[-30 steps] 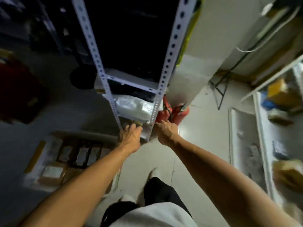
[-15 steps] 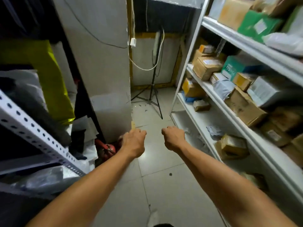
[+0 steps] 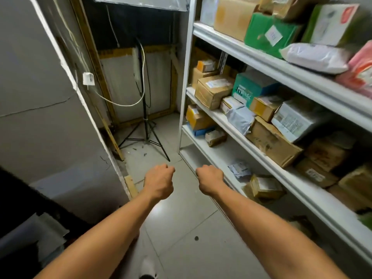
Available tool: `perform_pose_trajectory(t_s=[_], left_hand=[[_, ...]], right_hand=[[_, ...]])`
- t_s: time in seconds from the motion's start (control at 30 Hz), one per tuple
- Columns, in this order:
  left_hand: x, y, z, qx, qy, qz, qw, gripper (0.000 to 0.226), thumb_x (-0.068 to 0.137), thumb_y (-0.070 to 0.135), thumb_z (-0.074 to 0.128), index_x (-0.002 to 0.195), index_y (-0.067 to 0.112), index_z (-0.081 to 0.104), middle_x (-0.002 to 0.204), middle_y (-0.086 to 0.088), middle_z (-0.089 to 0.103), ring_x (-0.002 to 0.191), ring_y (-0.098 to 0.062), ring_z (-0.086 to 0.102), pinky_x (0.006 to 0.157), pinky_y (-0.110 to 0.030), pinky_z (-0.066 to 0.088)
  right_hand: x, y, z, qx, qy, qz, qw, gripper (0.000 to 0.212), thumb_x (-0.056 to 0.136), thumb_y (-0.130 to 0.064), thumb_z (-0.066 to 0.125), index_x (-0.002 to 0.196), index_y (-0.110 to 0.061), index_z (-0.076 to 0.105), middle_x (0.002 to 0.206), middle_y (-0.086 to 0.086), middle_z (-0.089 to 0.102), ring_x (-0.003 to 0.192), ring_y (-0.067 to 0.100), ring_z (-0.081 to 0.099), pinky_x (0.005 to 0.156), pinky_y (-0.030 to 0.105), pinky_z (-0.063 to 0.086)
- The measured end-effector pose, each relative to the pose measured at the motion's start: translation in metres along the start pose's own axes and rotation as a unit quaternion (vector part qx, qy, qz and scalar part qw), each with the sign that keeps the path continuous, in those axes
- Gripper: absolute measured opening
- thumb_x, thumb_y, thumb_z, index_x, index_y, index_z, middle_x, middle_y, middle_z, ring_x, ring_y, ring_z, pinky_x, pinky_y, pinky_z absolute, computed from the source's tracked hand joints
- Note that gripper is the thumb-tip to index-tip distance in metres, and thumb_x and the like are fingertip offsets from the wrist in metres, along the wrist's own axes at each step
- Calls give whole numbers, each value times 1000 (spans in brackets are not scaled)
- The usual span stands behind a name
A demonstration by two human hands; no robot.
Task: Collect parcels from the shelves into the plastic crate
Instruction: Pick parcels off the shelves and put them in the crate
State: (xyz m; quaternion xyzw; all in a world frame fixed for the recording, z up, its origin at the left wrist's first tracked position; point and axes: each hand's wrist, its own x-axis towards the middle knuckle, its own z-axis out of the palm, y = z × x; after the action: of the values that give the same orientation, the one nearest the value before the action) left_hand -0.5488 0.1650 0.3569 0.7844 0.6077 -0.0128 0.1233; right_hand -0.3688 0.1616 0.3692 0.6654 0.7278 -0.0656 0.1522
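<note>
From the head camera, both arms reach forward over the tiled floor (image 3: 181,228) in a narrow aisle, and both hands are clenched into loose fists holding nothing: the left hand (image 3: 160,182) hangs over bare floor, the right hand (image 3: 210,179) just beside the lowest board of the white shelves (image 3: 261,57) on the right. The plastic crate does not show anywhere in this view, so where the parcels must go cannot be told. The parcels fill the shelves. Nearest the right hand, on the bottom board, lie a small crumpled white packet (image 3: 239,169) and a small taped carton (image 3: 265,187); both look light and should come away one-handed, the packet pinched at its folded edge, the carton gripped across its two short sides. On the middle board a brown carton (image 3: 213,90) sits at the far end, stiff enough to be taken by opposite faces, probably with both hands if it proves heavy. Beside it a grey poly mailer (image 3: 240,119) sags over the shelf edge; it looks soft and slick, so a grasp round its bulk would hold better than a pinch at a corner. On the top board a white soft bag (image 3: 314,60) overhangs the edge and would likely handle the same way. A light stand (image 3: 146,125) occupies the end of the aisle.
</note>
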Motion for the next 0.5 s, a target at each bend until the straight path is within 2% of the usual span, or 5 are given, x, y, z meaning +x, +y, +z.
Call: perform_pose_trajectory(t_s=[0.13,0.2,0.4,0.5], left_hand=[[68,-25,2,-20,-25,21,999,45,92,16,54,136,23,53,127,-3,58,115,-26,55,92,-40,52],[102,-33,7,-69,-35,6,997,47,94,17,53,141,23,52,135,-3,56,121,-25,54,97,-40,51],[207,-50,49,-199,-74,-52,976,45,92,20,52,136,27,56,139,-1,57,126,-23,54,102,-41,49],[273,-51,83,-261,-98,-72,958,44,93,19,52,136,28,56,137,0,58,124,-20,55,101,-38,49]], right_hand=[[55,-9,-3,3,-19,22,1000,33,89,-1,60,118,-14,65,118,9,61,113,32,58,76,38,45],[82,-11,2,19,-31,34,999,33,88,1,60,117,-14,66,116,9,62,113,33,59,74,39,46],[176,3,25,84,-110,69,988,46,88,3,56,130,-16,59,127,10,60,119,30,56,89,40,51],[242,23,52,182,-92,125,971,49,92,-2,55,134,-26,60,133,0,61,123,23,58,93,38,52]])
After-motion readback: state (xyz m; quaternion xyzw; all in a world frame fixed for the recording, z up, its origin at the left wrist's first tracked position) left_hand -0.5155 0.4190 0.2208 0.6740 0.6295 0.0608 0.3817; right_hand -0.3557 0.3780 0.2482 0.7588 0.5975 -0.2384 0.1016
